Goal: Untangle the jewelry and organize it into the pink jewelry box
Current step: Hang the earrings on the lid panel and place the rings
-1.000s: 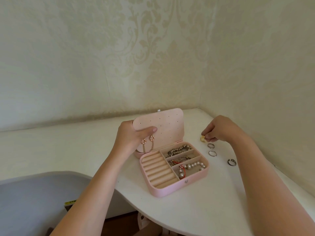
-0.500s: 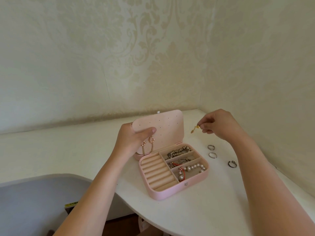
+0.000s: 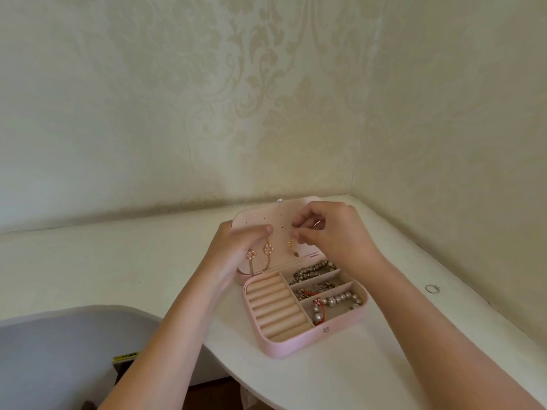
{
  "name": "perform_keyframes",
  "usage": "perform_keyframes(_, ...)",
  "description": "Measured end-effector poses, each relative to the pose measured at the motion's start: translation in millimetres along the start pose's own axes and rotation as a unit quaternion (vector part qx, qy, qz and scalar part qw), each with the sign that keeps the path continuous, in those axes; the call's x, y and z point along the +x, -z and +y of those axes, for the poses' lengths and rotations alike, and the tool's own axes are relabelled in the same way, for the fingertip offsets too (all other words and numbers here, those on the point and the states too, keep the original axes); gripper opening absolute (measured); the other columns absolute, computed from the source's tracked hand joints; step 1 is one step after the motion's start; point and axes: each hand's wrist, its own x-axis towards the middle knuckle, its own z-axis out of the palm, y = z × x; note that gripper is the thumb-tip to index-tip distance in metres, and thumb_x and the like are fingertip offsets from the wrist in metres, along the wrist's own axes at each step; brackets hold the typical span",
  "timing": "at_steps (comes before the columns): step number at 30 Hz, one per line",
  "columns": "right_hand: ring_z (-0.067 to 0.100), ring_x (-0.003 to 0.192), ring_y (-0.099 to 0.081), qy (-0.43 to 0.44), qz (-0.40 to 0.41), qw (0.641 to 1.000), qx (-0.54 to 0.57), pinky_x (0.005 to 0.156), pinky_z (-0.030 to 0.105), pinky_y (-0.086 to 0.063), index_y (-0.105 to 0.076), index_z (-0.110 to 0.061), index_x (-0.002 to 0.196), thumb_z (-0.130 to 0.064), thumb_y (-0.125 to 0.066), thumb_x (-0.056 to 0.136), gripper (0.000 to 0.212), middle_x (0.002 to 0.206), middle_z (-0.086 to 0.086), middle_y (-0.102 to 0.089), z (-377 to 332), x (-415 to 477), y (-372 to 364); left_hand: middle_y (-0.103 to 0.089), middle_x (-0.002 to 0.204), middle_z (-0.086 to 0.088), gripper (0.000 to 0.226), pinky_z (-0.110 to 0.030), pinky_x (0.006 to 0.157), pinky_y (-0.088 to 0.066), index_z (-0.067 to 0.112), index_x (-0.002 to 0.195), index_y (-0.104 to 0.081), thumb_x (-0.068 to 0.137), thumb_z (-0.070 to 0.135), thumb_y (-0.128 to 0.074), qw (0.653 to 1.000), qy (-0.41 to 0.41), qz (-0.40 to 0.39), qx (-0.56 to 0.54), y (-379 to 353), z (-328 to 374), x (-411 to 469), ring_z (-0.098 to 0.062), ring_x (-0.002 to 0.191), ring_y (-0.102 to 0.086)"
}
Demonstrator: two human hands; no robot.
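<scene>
The pink jewelry box (image 3: 343,328) lies open on the white table, its perforated lid (image 3: 260,217) standing up at the back. My left hand (image 3: 236,250) grips the lid's left edge, thumb on its face. Two pink flower earrings (image 3: 260,252) hang from the lid. My right hand (image 3: 331,235) pinches a small gold earring (image 3: 292,246) against the lid, its chain dangling below my fingers. Bead and pearl bracelets (image 3: 337,300) fill the three right compartments. The ring rolls (image 3: 275,306) on the left hold nothing.
A silver ring (image 3: 432,289) lies on the table to the right of the box, beyond my right forearm. Wallpapered walls meet in a corner just behind the box. A grey chair back (image 3: 59,350) sits low at the left, by the table's curved front edge.
My right hand lifted the gold earring off the table and carried it left to the lid's face. The left hand kept hold of the lid. The camera view shifted slightly.
</scene>
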Motion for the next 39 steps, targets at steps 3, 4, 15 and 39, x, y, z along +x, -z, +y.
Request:
perform_keyframes(3, 0.019, 0.069, -0.062, 0.010, 0.030, 0.999, -0.027, 0.064, 0.029, -0.050, -0.053, -0.021, 0.069, -0.010, -0.075, 0.073, 0.025, 0.071, 0.001, -0.063, 2.0, 0.1, -8.9, -0.073, 0.093, -0.014, 0.028, -0.054, 0.089, -0.048, 0.011, 0.088, -0.072, 0.064, 0.024, -0.070, 1.000, -0.009, -0.001, 0.004, 0.3, -0.1, -0.7, -0.033, 0.093, -0.067)
perform_keyframes(4, 0.020, 0.069, -0.061, 0.015, 0.033, 0.999, -0.035, 0.064, 0.030, -0.049, -0.049, -0.022, 0.067, -0.011, -0.075, 0.073, 0.028, 0.072, 0.002, -0.062, 2.6, 0.0, -10.2, -0.073, 0.092, -0.013, 0.027, -0.054, 0.089, -0.048, 0.012, 0.088, -0.073, 0.064, 0.024, -0.070, 1.000, -0.013, -0.003, 0.008, 0.0, 0.2, -1.4, -0.033, 0.093, -0.068)
perform_keyframes(15, 0.009, 0.058, -0.054, 0.042, 0.062, 0.997, -0.027, 0.057, 0.021, -0.044, -0.043, -0.027, 0.062, -0.006, -0.073, 0.074, 0.038, 0.061, -0.009, -0.056, 1.8, -3.0, -20.4, -0.073, 0.089, -0.013, 0.029, -0.052, 0.088, -0.050, 0.012, 0.088, -0.073, 0.065, 0.029, -0.071, 0.997, -0.024, -0.023, 0.064, 2.9, 2.6, -5.9, -0.032, 0.089, -0.069)
perform_keyframes(39, 0.016, 0.062, -0.068, -0.108, 0.054, 0.977, 0.178, 0.066, 0.023, -0.058, -0.071, -0.009, 0.075, -0.005, -0.075, 0.075, 0.006, 0.064, 0.007, -0.070, 2.1, 0.4, -19.9, -0.072, 0.089, -0.015, 0.027, -0.034, 0.072, -0.048, 0.013, 0.085, -0.073, 0.064, 0.030, -0.069, 0.996, -0.047, -0.013, 0.076, -0.6, -0.5, -5.3, -0.018, 0.077, -0.067)
